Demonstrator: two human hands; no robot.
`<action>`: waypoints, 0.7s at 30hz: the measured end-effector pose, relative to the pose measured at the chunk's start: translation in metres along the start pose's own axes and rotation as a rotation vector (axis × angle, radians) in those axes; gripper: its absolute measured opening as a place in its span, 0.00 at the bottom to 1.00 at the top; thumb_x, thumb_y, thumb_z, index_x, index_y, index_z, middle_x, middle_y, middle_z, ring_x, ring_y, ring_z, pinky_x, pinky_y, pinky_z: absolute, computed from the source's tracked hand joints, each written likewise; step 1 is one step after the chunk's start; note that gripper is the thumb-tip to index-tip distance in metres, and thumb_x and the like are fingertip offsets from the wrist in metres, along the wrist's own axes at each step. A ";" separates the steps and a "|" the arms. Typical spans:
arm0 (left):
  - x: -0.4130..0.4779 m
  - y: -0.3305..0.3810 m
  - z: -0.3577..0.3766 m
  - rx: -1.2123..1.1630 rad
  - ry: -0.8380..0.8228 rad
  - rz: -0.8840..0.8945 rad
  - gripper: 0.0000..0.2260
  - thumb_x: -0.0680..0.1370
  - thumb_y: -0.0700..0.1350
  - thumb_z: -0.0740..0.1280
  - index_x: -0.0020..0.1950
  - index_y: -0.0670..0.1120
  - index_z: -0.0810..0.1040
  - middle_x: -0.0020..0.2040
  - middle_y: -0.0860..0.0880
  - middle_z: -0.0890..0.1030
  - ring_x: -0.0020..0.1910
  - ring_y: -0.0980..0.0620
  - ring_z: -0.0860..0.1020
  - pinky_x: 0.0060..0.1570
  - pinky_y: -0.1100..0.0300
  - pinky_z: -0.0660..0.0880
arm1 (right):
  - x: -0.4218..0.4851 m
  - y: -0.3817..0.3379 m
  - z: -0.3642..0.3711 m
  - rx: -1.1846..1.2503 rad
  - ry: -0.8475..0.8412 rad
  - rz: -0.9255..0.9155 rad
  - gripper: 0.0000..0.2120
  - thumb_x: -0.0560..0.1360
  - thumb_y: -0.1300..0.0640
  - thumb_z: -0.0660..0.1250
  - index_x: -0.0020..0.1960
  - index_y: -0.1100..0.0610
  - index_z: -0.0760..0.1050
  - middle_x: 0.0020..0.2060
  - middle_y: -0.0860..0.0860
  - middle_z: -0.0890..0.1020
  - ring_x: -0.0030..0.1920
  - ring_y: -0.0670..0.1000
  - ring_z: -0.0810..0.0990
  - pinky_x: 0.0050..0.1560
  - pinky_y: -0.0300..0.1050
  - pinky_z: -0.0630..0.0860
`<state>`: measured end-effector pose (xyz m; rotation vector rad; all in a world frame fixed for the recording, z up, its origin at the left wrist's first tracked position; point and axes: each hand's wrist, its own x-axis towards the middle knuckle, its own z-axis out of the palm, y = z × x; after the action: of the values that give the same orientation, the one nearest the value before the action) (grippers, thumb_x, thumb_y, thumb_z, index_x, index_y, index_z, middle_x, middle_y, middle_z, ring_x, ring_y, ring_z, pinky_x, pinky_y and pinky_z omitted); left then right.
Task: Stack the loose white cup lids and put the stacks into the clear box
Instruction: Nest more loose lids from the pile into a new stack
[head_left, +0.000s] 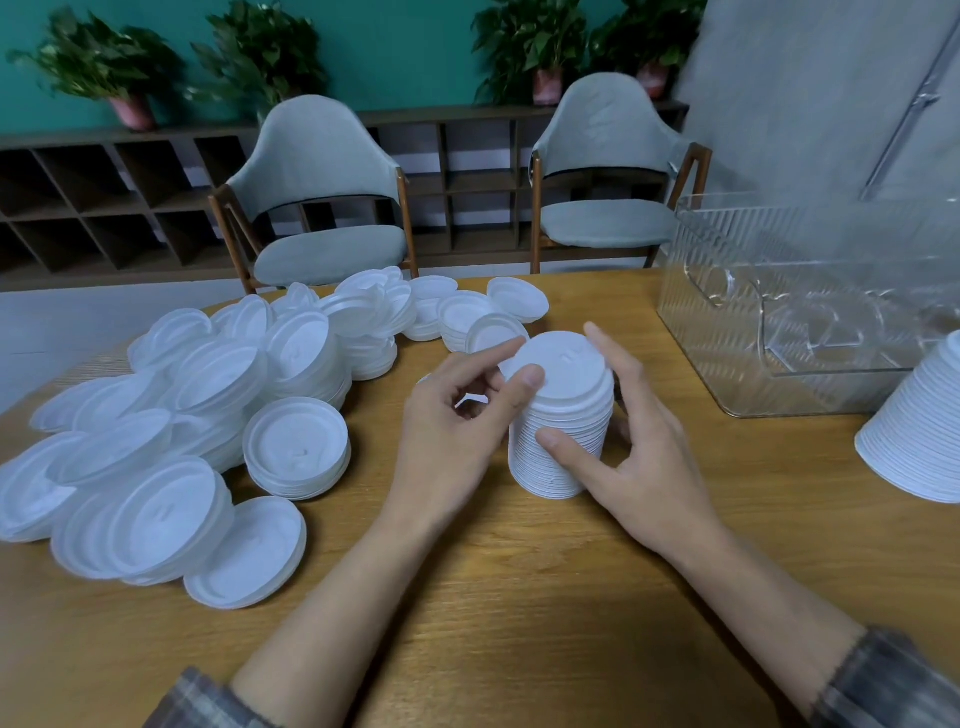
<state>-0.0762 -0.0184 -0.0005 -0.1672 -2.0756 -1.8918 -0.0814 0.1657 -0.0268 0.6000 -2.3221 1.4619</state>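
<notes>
Left hand (457, 426), right hand (644, 447): both clasped on upright lid stack (571, 405), table (519, 597) centre; loose lids (218, 374) left, clear box (717, 353) right.

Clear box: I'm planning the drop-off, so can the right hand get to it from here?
Probably yes: the clear box stands just beyond the right hand, which grips the tall lid stack, with only bare table between. The other stack sits aside, off that path.
</notes>
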 end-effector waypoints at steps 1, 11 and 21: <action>0.000 -0.001 0.001 0.024 0.000 0.013 0.16 0.74 0.56 0.75 0.61 0.55 0.87 0.46 0.52 0.81 0.46 0.56 0.79 0.50 0.62 0.77 | 0.000 0.000 0.000 -0.013 0.001 -0.009 0.39 0.73 0.40 0.75 0.79 0.38 0.62 0.72 0.36 0.72 0.73 0.42 0.72 0.69 0.53 0.75; -0.001 -0.004 -0.002 0.092 -0.055 0.028 0.20 0.72 0.59 0.77 0.62 0.56 0.86 0.51 0.50 0.80 0.50 0.53 0.80 0.46 0.68 0.74 | -0.001 0.000 0.001 -0.011 0.000 0.004 0.36 0.70 0.41 0.78 0.75 0.41 0.67 0.68 0.34 0.75 0.71 0.42 0.74 0.68 0.49 0.76; 0.014 -0.028 -0.035 0.929 -0.082 0.064 0.15 0.76 0.50 0.75 0.63 0.54 0.84 0.53 0.56 0.86 0.55 0.54 0.82 0.56 0.53 0.79 | 0.000 0.004 -0.003 -0.064 0.021 0.026 0.37 0.68 0.41 0.80 0.72 0.40 0.67 0.67 0.27 0.72 0.69 0.33 0.71 0.64 0.29 0.69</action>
<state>-0.0926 -0.0580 -0.0203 -0.0792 -2.7123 -0.7386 -0.0833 0.1700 -0.0283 0.5370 -2.3595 1.3919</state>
